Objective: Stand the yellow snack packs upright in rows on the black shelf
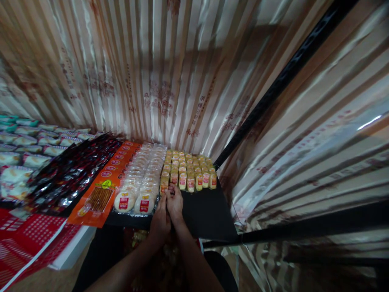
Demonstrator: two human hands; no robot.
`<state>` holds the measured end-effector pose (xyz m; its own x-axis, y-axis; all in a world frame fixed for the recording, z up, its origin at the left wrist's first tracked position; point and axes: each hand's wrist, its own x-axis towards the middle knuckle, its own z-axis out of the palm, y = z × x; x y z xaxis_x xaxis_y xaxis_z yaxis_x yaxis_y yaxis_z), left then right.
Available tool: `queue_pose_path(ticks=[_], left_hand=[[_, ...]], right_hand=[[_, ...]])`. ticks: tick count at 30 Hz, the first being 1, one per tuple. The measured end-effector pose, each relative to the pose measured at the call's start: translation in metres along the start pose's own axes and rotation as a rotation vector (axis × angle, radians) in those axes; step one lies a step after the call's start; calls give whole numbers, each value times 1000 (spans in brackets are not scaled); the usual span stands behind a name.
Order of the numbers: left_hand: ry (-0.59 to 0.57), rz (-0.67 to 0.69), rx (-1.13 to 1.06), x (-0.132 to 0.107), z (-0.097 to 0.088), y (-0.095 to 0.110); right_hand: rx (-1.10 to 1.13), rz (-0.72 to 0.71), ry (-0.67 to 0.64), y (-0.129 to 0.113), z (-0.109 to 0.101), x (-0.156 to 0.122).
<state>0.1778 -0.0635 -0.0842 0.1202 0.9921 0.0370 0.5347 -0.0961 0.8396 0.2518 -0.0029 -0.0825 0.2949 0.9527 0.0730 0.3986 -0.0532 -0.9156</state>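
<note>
Held left hand (161, 222) against right hand (175, 206) at the near left corner of the block of small yellow packets (190, 181). Had the fingers of both curled inward, tips at the end of the front row; could not tell whether gripping a packet or only touching one. Saw the packets standing in close rows on the black shelf (206, 211), with red or pink labels on the front ones.

Noted just left of them two columns of clear wrappers (124, 202), with pale round pieces inside. Saw next an orange bag (101, 198) showing brown sticks, then overlapping shiny dark wrappers (75, 170), contents hidden. Made out plump white packets (33, 142) in rows at the far left, with green packets (28, 122) behind.

Saw lower left a red basket (33, 237) with perforated walls, near a white box (73, 251). Glimpsed yellow wrapping (139, 237) under the forearms, too dim to tell in what container.
</note>
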Motion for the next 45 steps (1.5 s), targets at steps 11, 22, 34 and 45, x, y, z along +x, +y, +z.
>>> queue_pose_path(ticks=[11,22,34,45], left_hand=[[167,143,-175,1,11,-13],[161,155,-195,4,11,-19],[133,138,-122,-64,-9,4],[-216,-271,40,-110,5,-42]], right_hand=[[15,-113,34,0,-6,-11],[-56,-166,56,1,-11,-15],[-34,-192,48,-1,-35,-91],[-528,-59,-294,63,-38,-154]])
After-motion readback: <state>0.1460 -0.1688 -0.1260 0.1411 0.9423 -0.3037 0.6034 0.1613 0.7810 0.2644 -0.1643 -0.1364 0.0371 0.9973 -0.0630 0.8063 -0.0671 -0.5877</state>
